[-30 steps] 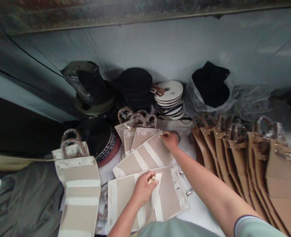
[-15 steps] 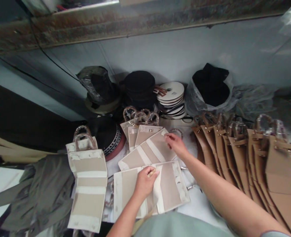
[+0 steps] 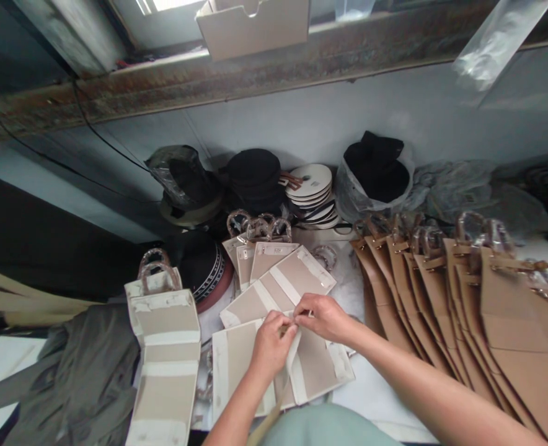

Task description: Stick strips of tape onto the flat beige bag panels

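My left hand [image 3: 273, 344] is closed in a pinch on a pale strip [image 3: 293, 358] that hangs down from its fingertips. Touching it or nearly so, my right hand [image 3: 323, 317] has its thumb and fingers pinched together; what they hold is hidden. Both hands are above an opened-out beige bag panel [image 3: 234, 365] with white bands across it. Just behind it lies another beige panel [image 3: 297, 269], slanted and overlapping several beige bags [image 3: 274, 253] with wrapped ring handles. To the left a long beige bag piece [image 3: 169, 347] lies unfolded.
A row of brown bags [image 3: 464, 310] leans on the right. Along the wall stand black rolls [image 3: 254, 176], a stack of white reels [image 3: 312, 186] and a plastic-wrapped black roll [image 3: 376, 170]. Dark cloth [image 3: 83, 365] lies at left; a cardboard box [image 3: 255, 28] is on the ledge above.
My right hand has moved from the slanted panel's far corner down and toward me, to my left hand's fingertips. My left hand stays pinched on the strip. The view has tilted up slightly.
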A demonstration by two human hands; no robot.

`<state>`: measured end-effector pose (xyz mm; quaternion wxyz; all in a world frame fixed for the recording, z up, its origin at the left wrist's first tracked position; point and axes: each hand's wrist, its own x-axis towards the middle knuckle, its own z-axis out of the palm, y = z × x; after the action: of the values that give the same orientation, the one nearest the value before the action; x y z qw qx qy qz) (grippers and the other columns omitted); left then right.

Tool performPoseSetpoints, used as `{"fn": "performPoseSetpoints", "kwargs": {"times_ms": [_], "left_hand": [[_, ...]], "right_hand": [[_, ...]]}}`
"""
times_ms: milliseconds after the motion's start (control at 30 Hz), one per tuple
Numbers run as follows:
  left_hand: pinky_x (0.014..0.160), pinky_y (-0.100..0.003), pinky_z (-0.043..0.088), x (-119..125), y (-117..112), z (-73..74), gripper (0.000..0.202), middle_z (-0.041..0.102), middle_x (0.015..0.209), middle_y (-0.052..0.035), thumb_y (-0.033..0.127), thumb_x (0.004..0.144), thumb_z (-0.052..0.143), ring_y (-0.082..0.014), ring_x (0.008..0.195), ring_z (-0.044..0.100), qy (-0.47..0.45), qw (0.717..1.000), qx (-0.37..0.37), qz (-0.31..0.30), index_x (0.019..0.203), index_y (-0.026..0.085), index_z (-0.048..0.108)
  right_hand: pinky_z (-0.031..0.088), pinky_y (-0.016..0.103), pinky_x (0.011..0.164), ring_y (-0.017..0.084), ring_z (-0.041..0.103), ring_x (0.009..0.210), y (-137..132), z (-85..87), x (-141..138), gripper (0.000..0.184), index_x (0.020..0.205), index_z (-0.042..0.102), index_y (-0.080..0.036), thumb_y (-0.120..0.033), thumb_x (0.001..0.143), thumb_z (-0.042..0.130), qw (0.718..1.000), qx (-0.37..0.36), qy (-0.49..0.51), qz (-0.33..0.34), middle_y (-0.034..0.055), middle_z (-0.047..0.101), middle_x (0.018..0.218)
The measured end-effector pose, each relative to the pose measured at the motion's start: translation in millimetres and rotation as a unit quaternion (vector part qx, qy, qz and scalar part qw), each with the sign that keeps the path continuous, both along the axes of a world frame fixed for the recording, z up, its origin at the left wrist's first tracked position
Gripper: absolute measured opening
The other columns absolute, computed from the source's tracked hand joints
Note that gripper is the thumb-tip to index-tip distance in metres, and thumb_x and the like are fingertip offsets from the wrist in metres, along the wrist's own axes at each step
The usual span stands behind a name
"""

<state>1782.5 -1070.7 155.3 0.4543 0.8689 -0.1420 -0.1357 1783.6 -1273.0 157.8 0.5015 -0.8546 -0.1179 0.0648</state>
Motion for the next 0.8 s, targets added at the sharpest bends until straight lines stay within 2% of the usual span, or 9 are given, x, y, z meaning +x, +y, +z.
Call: {"fn": "performPoseSetpoints", "kwargs": {"times_ms": [100,167,300,400,500,567,700,800], "left_hand": [[0.079,-0.031,0.048,-2,-4,0.4,0.012,0.069,0.083,-0.0033,0.023,0.087,0.06,-0.0211,0.083,0.065,0.018,1.0,0.014,-0.016,0.076,0.021,0.065],[0.076,-0.031,0.048,-3,-6,-0.4,0.01,0.071,0.081,-0.003,0.023,0.088,0.058,-0.021,0.08,0.066,0.056,0.998,0.023,-0.017,0.082,0.021,0.066],[0.087,-0.032,0.049,-2,-8,-1.7,0.019,0.077,0.101,-0.0055,0.021,0.089,0.058,-0.0227,0.095,0.07,0.057,0.998,0.017,-0.032,0.102,0.022,0.071],[0.083,-0.032,0.05,4,-6,-2.5,0.019,0.077,0.094,-0.0056,0.017,0.088,0.056,-0.0234,0.091,0.07,0.023,0.997,0.053,-0.053,0.092,0.022,0.074],[0.077,-0.032,0.049,11,-2,-4.1,0.019,0.075,0.086,-0.0053,0.016,0.088,0.055,-0.0229,0.083,0.069,-0.007,0.993,0.096,-0.065,0.085,0.022,0.073],[0.076,-0.032,0.048,18,0,-4.7,0.021,0.074,0.085,-0.0059,0.017,0.091,0.053,-0.0228,0.081,0.068,-0.03,0.991,0.113,-0.066,0.087,0.022,0.072],[0.076,-0.031,0.048,35,-1,-2.9,0.023,0.071,0.084,-0.0051,0.021,0.096,0.051,-0.0216,0.081,0.068,-0.067,0.989,0.121,-0.044,0.085,0.023,0.071],[0.079,-0.032,0.049,53,1,-4.3,0.02,0.072,0.083,-0.0039,0.025,0.097,0.056,-0.0216,0.085,0.067,-0.093,0.986,0.132,-0.034,0.084,0.024,0.071]], "right_hand": [[0.044,0.023,0.074,0.016,0.067,0.083,-4,6.2,-2,0.014,0.087,0.078,-0.023,-0.014,0.083,0.067,0.998,-0.063,-0.01,0.026,0.0012,0.073,0.088],[0.043,0.025,0.075,0.018,0.067,0.083,-6,11.0,0,0.012,0.087,0.078,-0.023,-0.017,0.083,0.068,0.99,-0.13,-0.018,0.05,0.0021,0.073,0.087],[0.041,0.03,0.076,0.022,0.068,0.083,-7,18.2,9,0.009,0.087,0.077,-0.022,-0.027,0.083,0.07,0.967,-0.232,-0.024,0.105,0.0046,0.075,0.087],[0.039,0.031,0.075,0.022,0.068,0.083,-3,18.5,18,0.011,0.088,0.076,-0.022,-0.029,0.085,0.068,0.961,-0.249,-0.03,0.115,0.0049,0.076,0.088],[0.038,0.033,0.076,0.022,0.067,0.078,6,12.5,25,0.01,0.081,0.074,-0.021,-0.025,0.084,0.066,0.962,-0.243,-0.044,0.117,0.0067,0.076,0.085],[0.038,0.035,0.077,0.023,0.065,0.074,11,4.8,30,0.008,0.075,0.073,-0.022,-0.022,0.08,0.067,0.973,-0.206,-0.048,0.098,0.0069,0.074,0.08],[0.039,0.035,0.073,0.023,0.061,0.07,5,-17.1,54,0.006,0.067,0.069,-0.024,-0.022,0.073,0.07,0.996,-0.085,-0.018,-0.025,0.0046,0.07,0.074],[0.042,0.032,0.071,0.021,0.061,0.073,-17,-36.0,91,0.013,0.074,0.07,-0.024,-0.029,0.082,0.06,0.994,-0.043,0.009,-0.099,0.0033,0.07,0.078]]}}
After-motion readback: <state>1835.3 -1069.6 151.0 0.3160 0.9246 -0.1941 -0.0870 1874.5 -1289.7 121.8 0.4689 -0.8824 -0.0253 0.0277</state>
